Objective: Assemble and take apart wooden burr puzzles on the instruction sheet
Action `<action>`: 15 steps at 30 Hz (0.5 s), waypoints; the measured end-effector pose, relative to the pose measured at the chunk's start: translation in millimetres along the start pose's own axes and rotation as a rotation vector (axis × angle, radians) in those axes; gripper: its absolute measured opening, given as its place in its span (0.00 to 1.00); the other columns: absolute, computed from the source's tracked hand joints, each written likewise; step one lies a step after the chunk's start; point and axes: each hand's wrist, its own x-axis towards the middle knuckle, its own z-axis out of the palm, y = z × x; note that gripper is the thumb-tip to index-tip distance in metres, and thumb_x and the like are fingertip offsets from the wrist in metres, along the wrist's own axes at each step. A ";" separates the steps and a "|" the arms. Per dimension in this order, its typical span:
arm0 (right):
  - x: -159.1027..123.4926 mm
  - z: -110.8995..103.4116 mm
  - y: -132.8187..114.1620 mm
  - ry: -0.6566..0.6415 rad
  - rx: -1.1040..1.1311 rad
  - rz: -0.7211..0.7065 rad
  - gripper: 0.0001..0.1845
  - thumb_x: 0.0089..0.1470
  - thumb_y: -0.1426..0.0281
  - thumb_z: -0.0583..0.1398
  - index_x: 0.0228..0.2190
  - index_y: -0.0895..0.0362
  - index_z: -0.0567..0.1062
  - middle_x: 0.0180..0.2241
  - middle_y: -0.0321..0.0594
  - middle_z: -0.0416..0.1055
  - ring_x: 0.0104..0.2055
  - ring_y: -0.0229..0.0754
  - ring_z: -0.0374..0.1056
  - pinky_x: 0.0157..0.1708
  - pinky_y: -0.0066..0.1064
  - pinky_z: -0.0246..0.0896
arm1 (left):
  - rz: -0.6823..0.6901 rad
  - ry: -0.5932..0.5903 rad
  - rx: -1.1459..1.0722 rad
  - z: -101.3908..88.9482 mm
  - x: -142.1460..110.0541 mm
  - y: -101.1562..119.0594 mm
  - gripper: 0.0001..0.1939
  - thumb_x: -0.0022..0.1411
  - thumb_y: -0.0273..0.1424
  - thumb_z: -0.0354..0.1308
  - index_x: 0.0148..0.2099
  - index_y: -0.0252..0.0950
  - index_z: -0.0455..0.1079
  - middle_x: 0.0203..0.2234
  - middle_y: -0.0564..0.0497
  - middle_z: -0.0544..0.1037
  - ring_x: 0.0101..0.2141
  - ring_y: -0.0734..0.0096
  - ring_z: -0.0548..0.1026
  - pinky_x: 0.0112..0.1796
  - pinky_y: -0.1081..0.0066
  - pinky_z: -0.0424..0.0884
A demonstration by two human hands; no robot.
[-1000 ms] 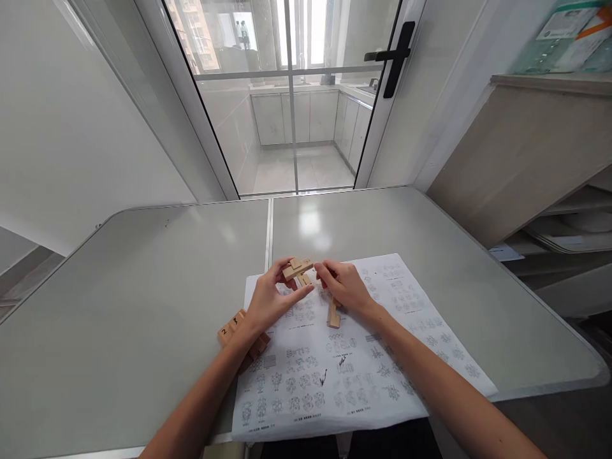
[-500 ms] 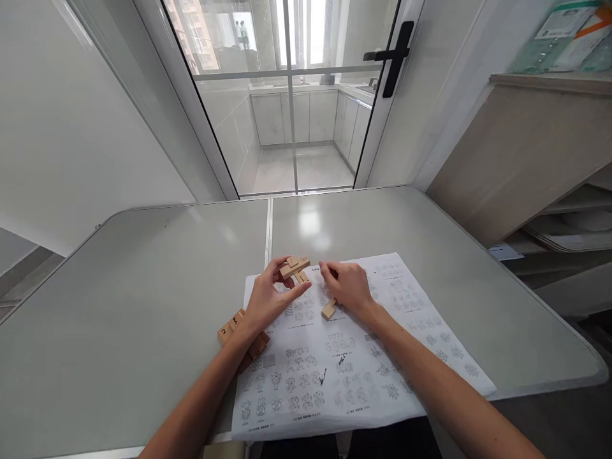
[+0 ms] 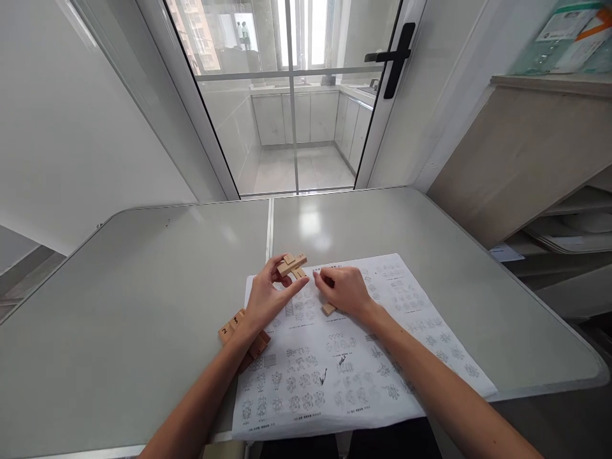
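Crossed wooden puzzle pieces [image 3: 292,264] are held in my left hand [image 3: 272,290], between its thumb and fingers, just above the far left part of the instruction sheet [image 3: 354,408]. My right hand [image 3: 345,290] is curled to the right of them, apart from the pieces. Whether anything sits inside its fingers is hidden. One loose wooden piece [image 3: 328,309] lies on the paper, partly covered by the right hand. Beside and under my left forearm lie several wooden pieces [image 3: 231,326], some marked with numbers such as 2 and 3.
The grey table [image 3: 134,306] has a pale seam running away from me. Beyond its far edge stands a glass door [image 3: 315,127] with a black handle [image 3: 396,58]. A wooden shelf unit [image 3: 540,134] is at the right.
My right hand has moved a little left, toward the held pieces, and now covers more of the loose piece. The held pieces have shifted and turned slightly in my left hand.
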 end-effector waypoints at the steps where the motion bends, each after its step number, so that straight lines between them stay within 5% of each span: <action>1: 1.2 -0.3 1.8 0.053 -0.047 0.073 0.26 0.67 0.59 0.53 0.18 0.54 0.59 0.16 0.33 0.60 0.20 0.36 0.50 0.27 0.32 0.44 | 0.003 0.003 0.004 0.0 0.0 -0.3 0.34 0.57 0.48 0.71 0.60 0.39 0.70 0.37 0.49 0.82 0.34 0.67 0.78 0.42 0.63 0.78; 6: 8.6 -8.9 10.2 0.155 -0.006 0.357 0.28 0.68 0.55 0.51 0.19 0.53 0.63 0.15 0.33 0.60 0.20 0.38 0.54 0.25 0.32 0.46 | 0.006 0.002 0.020 0.0 -0.5 0.3 0.34 0.58 0.48 0.71 0.61 0.40 0.69 0.35 0.51 0.81 0.34 0.67 0.78 0.44 0.63 0.78; 15: 5.4 -2.9 -0.1 0.065 0.145 0.264 0.27 0.66 0.52 0.55 0.20 0.53 0.63 0.17 0.32 0.63 0.21 0.38 0.57 0.27 0.32 0.51 | 0.025 -0.011 0.010 -0.4 -1.6 4.3 0.32 0.59 0.47 0.71 0.60 0.40 0.69 0.35 0.51 0.80 0.33 0.68 0.78 0.43 0.63 0.78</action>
